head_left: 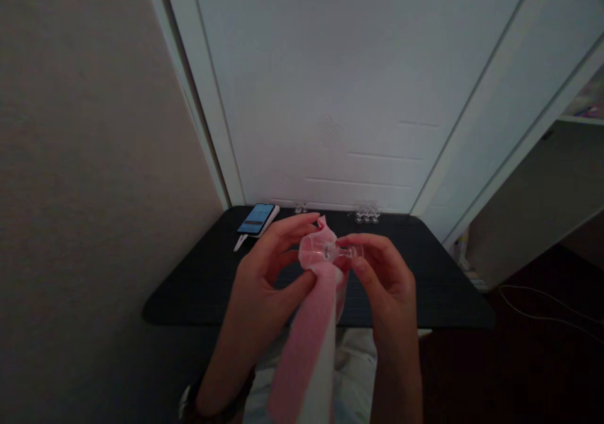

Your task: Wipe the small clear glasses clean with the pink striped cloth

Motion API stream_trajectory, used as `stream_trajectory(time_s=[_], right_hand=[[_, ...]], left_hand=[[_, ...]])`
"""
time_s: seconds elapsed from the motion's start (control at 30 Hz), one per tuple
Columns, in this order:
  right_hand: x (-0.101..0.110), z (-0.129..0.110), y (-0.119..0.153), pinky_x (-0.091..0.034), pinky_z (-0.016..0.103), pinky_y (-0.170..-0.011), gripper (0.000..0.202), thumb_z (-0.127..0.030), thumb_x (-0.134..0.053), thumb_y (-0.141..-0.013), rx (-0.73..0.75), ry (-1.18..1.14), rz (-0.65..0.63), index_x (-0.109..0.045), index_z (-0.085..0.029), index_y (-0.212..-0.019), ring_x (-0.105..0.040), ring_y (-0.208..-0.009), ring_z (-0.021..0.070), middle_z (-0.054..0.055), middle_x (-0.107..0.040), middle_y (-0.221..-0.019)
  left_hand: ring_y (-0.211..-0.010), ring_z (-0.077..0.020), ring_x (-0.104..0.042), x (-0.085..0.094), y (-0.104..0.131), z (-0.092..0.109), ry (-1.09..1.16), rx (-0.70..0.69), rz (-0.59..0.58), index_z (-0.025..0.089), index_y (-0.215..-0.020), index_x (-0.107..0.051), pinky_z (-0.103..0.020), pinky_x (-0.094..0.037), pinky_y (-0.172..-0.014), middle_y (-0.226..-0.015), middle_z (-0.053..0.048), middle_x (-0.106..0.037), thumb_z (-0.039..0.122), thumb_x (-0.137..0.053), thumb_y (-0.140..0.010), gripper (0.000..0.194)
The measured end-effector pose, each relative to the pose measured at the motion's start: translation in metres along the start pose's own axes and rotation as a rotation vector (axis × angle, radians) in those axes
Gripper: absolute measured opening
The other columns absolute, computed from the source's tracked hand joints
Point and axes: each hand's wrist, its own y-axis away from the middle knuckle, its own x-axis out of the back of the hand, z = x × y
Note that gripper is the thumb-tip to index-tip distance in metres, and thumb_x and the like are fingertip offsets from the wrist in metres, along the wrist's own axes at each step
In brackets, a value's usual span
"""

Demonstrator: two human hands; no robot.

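Note:
A small clear stemmed glass [311, 252] lies on its side between my hands, its bowl toward the left. My right hand [389, 279] pinches its stem and foot between thumb and fingers. A pink cloth [304, 342] with a white side is wrapped about the bowl and hangs down toward my lap. My left hand [264, 279] grips this cloth near the bowl's rim, thumb below and fingers above. Whether the left fingers also press on the glass itself, I cannot tell.
Below the hands is a dark table [198, 285] with rounded corners. A lit phone [256, 218] rests on a white object at the back left. Several small clear glasses [367, 214] stand at the back right, and a few clear pieces [301, 208] at the back middle. White panels rise behind.

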Motion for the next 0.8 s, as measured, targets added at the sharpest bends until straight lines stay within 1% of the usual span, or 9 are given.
stream_trajectory(time_s=[0.13,0.3,0.47,0.57,0.63,0.77,0.8], right_hand=[[0.0005,-0.0037,0.0009,-0.048,0.023,-0.076,0.016,-0.019,-0.059,-0.084,0.018,0.053,0.026,-0.064,-0.026,-0.097,-0.060,-0.090,0.0132,-0.001,-0.065,-0.100],[0.0022,-0.0067,0.0025,-0.049,0.023,-0.074,0.024,-0.018,-0.061,-0.082,-0.002,0.050,-0.034,-0.061,-0.027,-0.104,-0.060,-0.088,0.0134,0.000,-0.063,-0.105],[0.0045,-0.0066,0.0033,-0.047,0.023,-0.075,0.022,-0.020,-0.061,-0.083,0.028,0.057,-0.027,-0.063,-0.028,-0.103,-0.059,-0.091,0.0139,0.000,-0.062,-0.106],[0.0057,-0.0056,0.0025,-0.047,0.021,-0.073,0.021,-0.022,-0.061,-0.083,0.030,0.044,-0.025,-0.064,-0.028,-0.103,-0.058,-0.090,0.0132,-0.001,-0.064,-0.100],[0.0065,-0.0048,0.0016,-0.046,0.020,-0.071,0.019,-0.023,-0.060,-0.083,0.031,0.029,-0.023,-0.064,-0.027,-0.101,-0.058,-0.086,0.0117,-0.002,-0.064,-0.095],[0.0079,-0.0023,-0.0004,-0.043,0.019,-0.063,0.011,-0.029,-0.057,-0.085,0.013,0.007,-0.014,-0.065,-0.024,-0.090,-0.055,-0.072,0.0092,-0.003,-0.062,-0.082],[0.0080,-0.0015,-0.0008,-0.041,0.019,-0.060,0.013,-0.031,-0.055,-0.086,-0.009,-0.001,-0.015,-0.064,-0.022,-0.086,-0.053,-0.068,0.0090,-0.003,-0.060,-0.076]], left_hand=[[-0.107,-0.0163,-0.058,0.0005,-0.0003,0.0010,-0.007,-0.011,-0.018,0.031,-0.112,-0.059,-0.022,-0.050,-0.086,-0.117,0.001,-0.061,0.003,-0.062,-0.071,0.050],[-0.107,-0.0180,-0.059,0.0025,0.0003,-0.0014,0.009,-0.015,-0.033,0.030,-0.115,-0.058,-0.024,-0.051,-0.086,-0.118,-0.001,-0.061,0.004,-0.063,-0.071,0.050],[-0.102,-0.0172,-0.061,0.0043,0.0010,-0.0012,0.015,-0.032,-0.022,0.029,-0.115,-0.058,-0.024,-0.052,-0.083,-0.115,-0.001,-0.062,0.004,-0.064,-0.070,0.052],[-0.103,-0.0155,-0.059,0.0046,0.0017,0.0017,0.021,-0.079,-0.024,0.031,-0.115,-0.058,-0.021,-0.051,-0.084,-0.116,0.001,-0.062,0.004,-0.064,-0.069,0.054],[-0.104,-0.0145,-0.058,0.0043,0.0023,0.0040,0.016,-0.097,-0.019,0.032,-0.115,-0.058,-0.019,-0.051,-0.085,-0.116,0.002,-0.061,0.004,-0.064,-0.069,0.055],[-0.106,-0.0142,-0.057,0.0028,0.0035,0.0071,0.016,-0.101,-0.021,0.033,-0.114,-0.059,-0.019,-0.050,-0.087,-0.116,0.003,-0.061,0.008,-0.066,-0.071,0.050],[-0.106,-0.0142,-0.057,0.0022,0.0037,0.0077,0.019,-0.102,-0.028,0.033,-0.114,-0.059,-0.019,-0.050,-0.087,-0.117,0.004,-0.061,0.009,-0.066,-0.071,0.050]])
